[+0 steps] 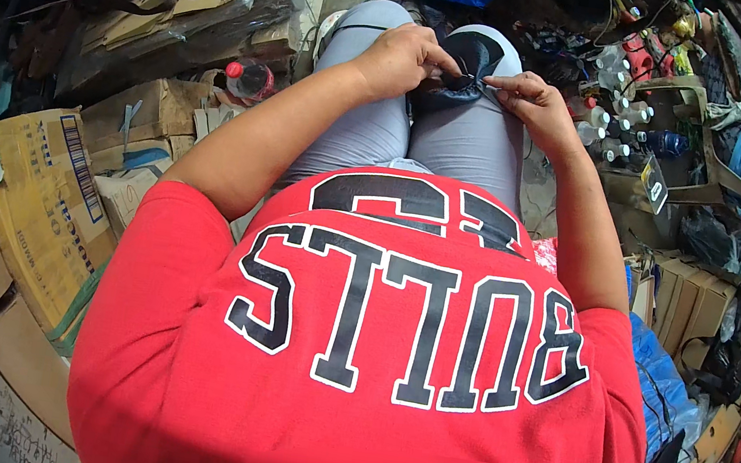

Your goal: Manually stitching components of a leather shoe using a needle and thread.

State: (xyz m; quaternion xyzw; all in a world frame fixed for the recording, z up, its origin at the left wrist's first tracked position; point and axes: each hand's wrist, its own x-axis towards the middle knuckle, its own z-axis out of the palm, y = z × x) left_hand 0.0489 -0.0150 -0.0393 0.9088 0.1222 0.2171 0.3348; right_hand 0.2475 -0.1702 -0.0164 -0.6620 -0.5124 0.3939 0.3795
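Showing a dark piece (451, 98) on the right thigh (467, 145), between touching left hand (404, 59) of unclear grip and pinching, equally near right hand (542, 109).

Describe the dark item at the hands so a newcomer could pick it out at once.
Start at the red shirt filling the lower middle, then go up to the grey trousers. Near the right knee, between the left hand and right hand, sits the dark item. Its glossy, creased surface, nearly black, sets it apart from the trousers.
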